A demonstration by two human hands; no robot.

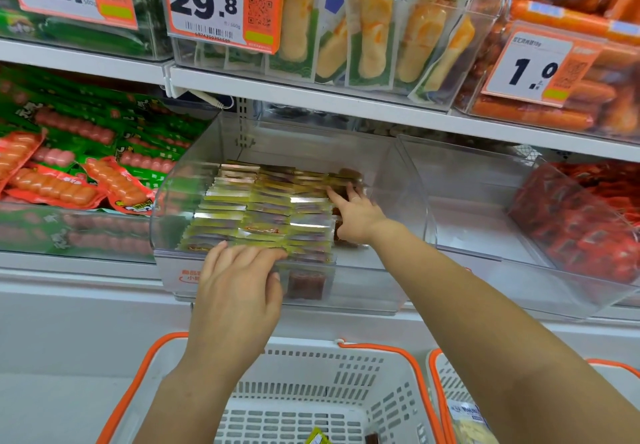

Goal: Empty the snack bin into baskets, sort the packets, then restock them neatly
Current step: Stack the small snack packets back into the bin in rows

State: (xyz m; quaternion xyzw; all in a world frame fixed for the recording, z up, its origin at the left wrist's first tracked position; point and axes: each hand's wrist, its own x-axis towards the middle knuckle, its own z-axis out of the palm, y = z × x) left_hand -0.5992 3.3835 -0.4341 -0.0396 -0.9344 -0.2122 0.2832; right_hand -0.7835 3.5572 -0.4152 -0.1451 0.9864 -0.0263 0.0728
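I look down into a clear snack bin (pixel 398 180) on a shop shelf, my landmark here. Inside it, yellow-green packets (pixel 263 208) lie in neat overlapping rows, apparently restocked. My left hand (pixel 239 291) rests at the bin's front edge, fingers together and slightly curled over the nearest row, seemingly squaring it. My right hand (pixel 356 215) reaches to the rows' right side, fingers loosely spread; I cannot tell whether it pinches the dark packets there. Below the bin, a white basket (pixel 346 367) holds a few leftovers.

White shelf (pixel 104 272) carries clear bin (pixel 398 173) of stacked packets (pixel 263 208).
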